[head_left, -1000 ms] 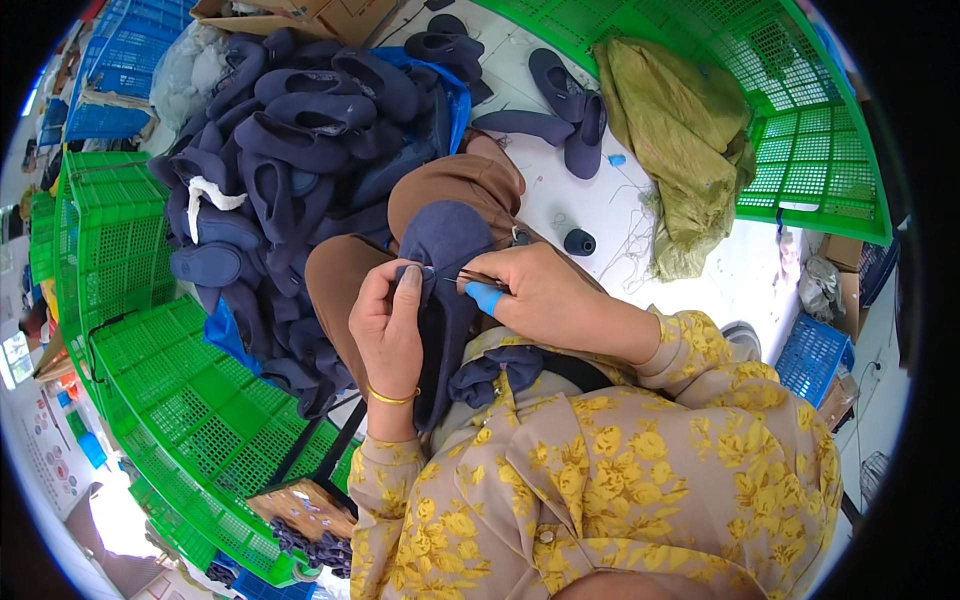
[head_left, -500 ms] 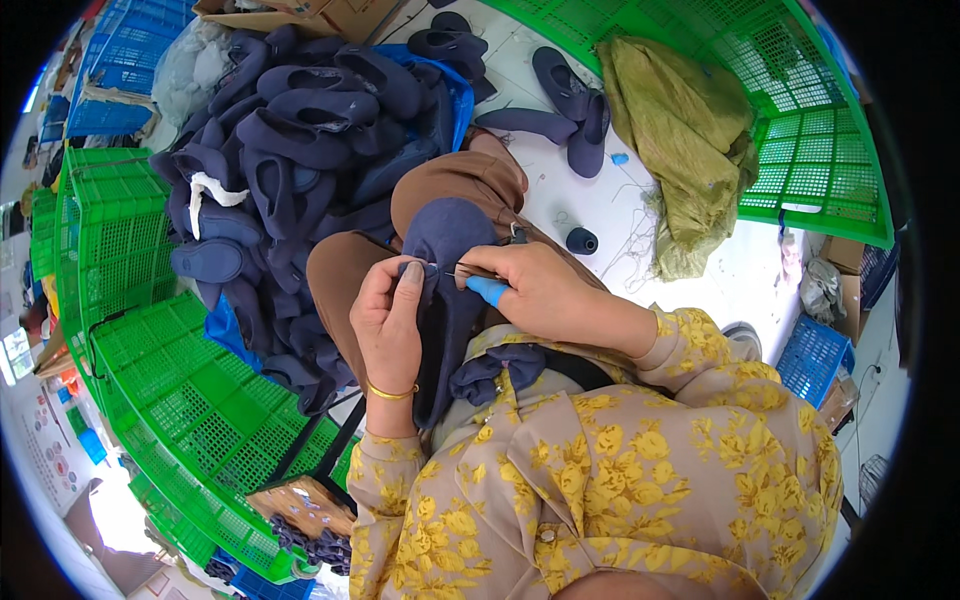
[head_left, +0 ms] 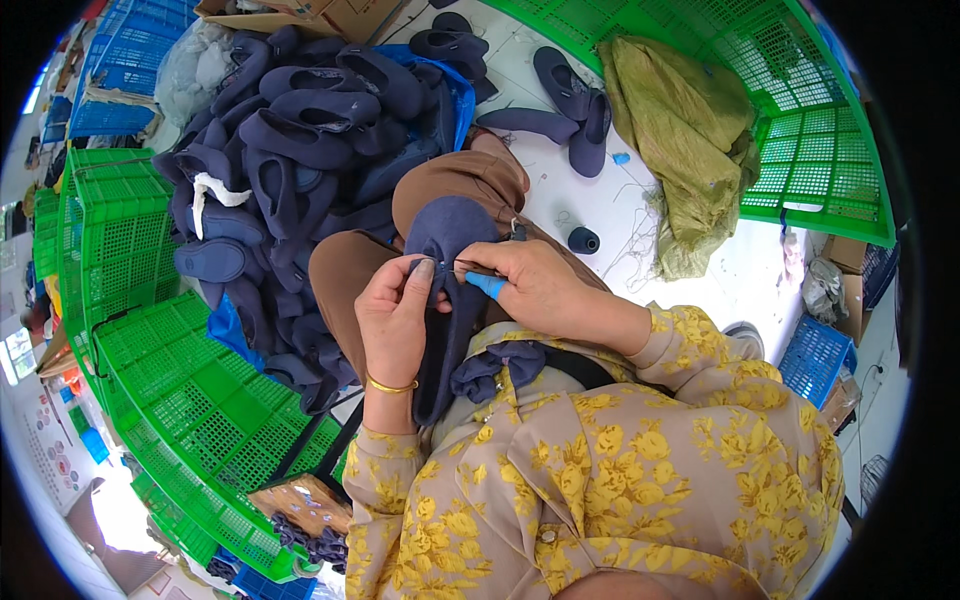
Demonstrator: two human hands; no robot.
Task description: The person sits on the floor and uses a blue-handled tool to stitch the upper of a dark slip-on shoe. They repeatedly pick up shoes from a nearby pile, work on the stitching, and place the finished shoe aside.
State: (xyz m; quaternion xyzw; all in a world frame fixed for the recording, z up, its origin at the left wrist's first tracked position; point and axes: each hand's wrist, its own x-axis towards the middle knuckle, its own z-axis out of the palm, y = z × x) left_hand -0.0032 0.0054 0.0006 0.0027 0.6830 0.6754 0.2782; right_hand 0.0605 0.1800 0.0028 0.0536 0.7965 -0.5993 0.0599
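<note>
A navy felt slipper (head_left: 452,222) rests on my lap, its rounded toe pointing away from me and its opening toward me. My left hand (head_left: 396,306) pinches the rim of the slipper's opening between thumb and fingers. Close beside it on the right, my right hand (head_left: 535,283) is closed, with blue tape round one finger. A slim dark tool (head_left: 484,270) shows between its fingers, its tip at the same rim. Most of this tool is hidden, so its kind is unclear. A dark end with a metal bit (head_left: 518,231) sticks out above the right hand.
A large heap of navy slippers (head_left: 320,108) lies at the left, a white strip (head_left: 216,198) on it. Green crates (head_left: 200,400) stand left, another green crate (head_left: 820,150) far right. On the floor are loose slippers (head_left: 590,130), a dark thread spool (head_left: 583,240) and an olive sack (head_left: 680,140).
My left fingers have shifted slightly at the slipper's rim, the thumb moving a little to the right. The right hand stays nearly in place.
</note>
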